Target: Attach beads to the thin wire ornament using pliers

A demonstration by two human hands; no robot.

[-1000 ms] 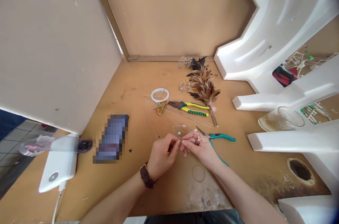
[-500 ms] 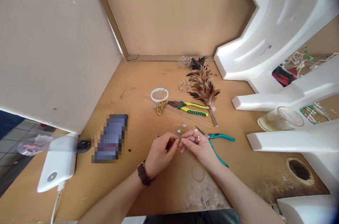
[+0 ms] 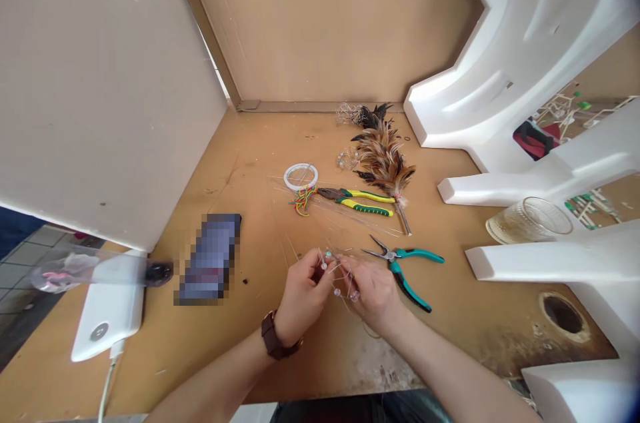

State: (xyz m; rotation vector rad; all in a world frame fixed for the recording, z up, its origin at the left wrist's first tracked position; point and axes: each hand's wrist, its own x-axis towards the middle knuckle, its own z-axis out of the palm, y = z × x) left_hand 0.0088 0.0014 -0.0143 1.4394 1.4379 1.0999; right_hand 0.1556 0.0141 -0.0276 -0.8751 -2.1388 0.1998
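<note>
My left hand (image 3: 306,286) and my right hand (image 3: 373,286) meet over the front middle of the table, fingers closed on a small piece of beaded wire (image 3: 337,292). Several clear and pale beads sit along its thin strands, which stick out around my fingertips. Just right of my right hand lie the teal-handled needle-nose pliers (image 3: 393,255), jaws apart. Beyond my hands are yellow-and-green pliers (image 3: 363,203) and loose straight wires (image 3: 345,220). A yellow rubber band (image 3: 370,332) lies partly hidden below my right hand.
A feather duster (image 3: 385,156), a white tape roll (image 3: 301,176), colourful strings (image 3: 303,200) and a wire tangle (image 3: 350,113) lie farther back. At left are a phone (image 3: 213,256), a white power bank (image 3: 110,306) and a plastic bottle (image 3: 90,271). A glass (image 3: 530,220) stands among white foam pieces (image 3: 525,266) at right.
My right hand has turned over, back now upward, and its fingers have come against my left fingertips. The beaded wire has swung toward me, its beads hanging below the fingers.
</note>
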